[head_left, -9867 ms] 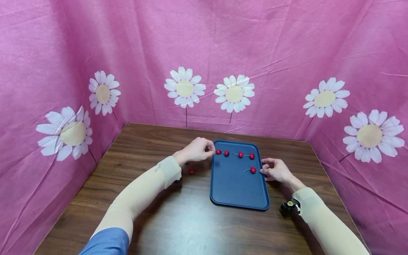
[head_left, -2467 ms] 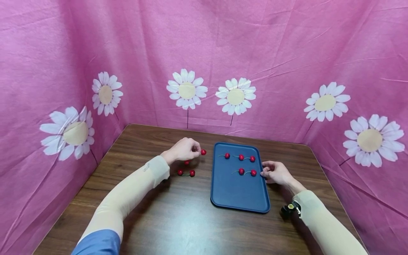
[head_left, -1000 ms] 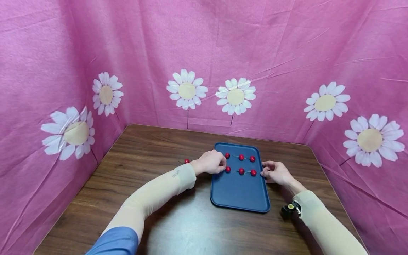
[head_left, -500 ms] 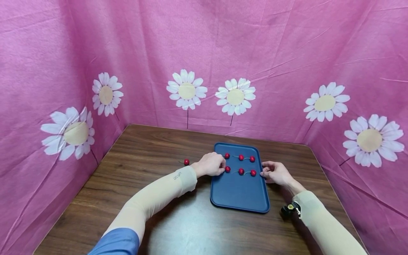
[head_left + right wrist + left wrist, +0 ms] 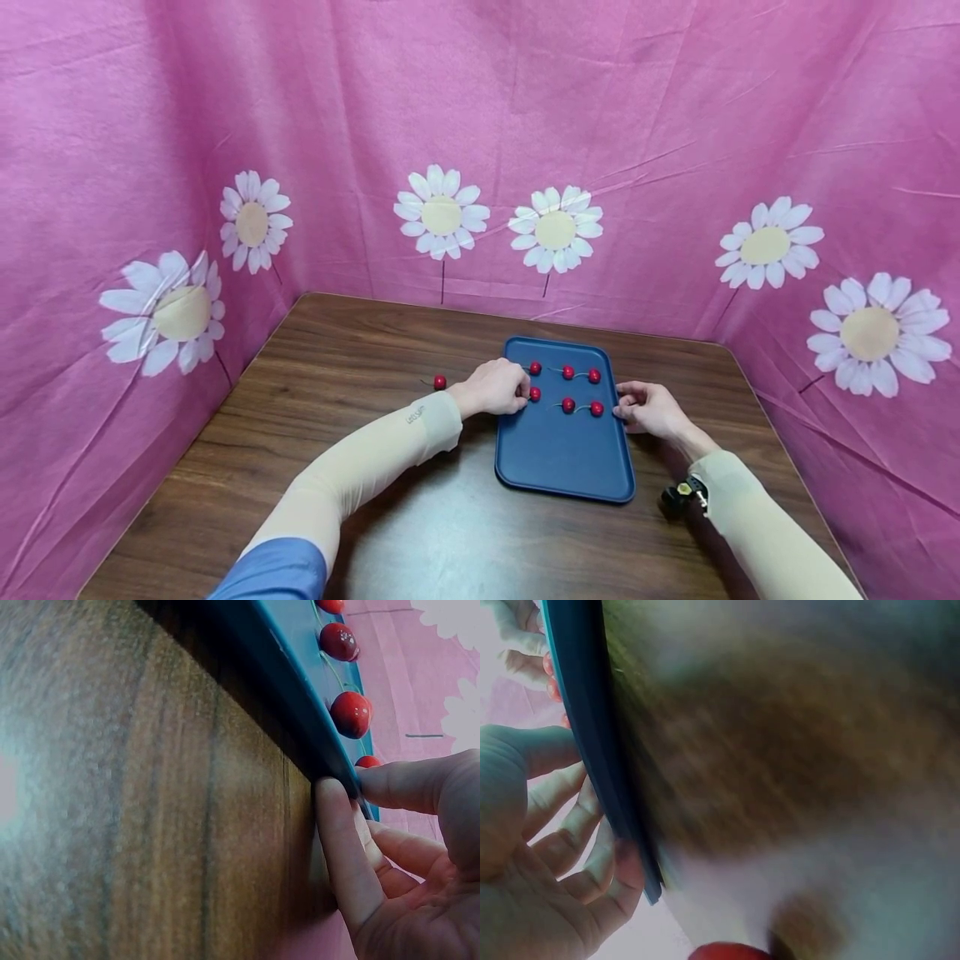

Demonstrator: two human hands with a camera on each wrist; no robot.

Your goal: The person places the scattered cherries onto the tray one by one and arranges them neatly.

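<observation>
A blue tray (image 5: 562, 462) lies on the wooden table, bearing red cherries with thin stems in two rows. My left hand (image 5: 493, 387) reaches over its left rim, fingertips at the stem side of the front row's leftmost cherry (image 5: 535, 394), which it pinches. In the left wrist view that hand (image 5: 547, 847) crosses the tray's edge (image 5: 592, 712), and the pinch itself is hidden. My right hand (image 5: 651, 408) holds the right rim; the right wrist view shows thumb (image 5: 405, 786) and fingers (image 5: 341, 840) at the edge, near a cherry (image 5: 351, 714).
One more cherry (image 5: 439, 382) lies on the table (image 5: 375, 333) left of the tray, behind my left forearm. A pink curtain (image 5: 480, 100) with daisies hangs along the table's back and sides. A black wrist device (image 5: 678, 496) sits under my right wrist.
Since the earliest frame, cherries have come from the table to the tray, filling out the front row. Just now the pinched cherry has shifted slightly back. The right hand has stayed at the rim.
</observation>
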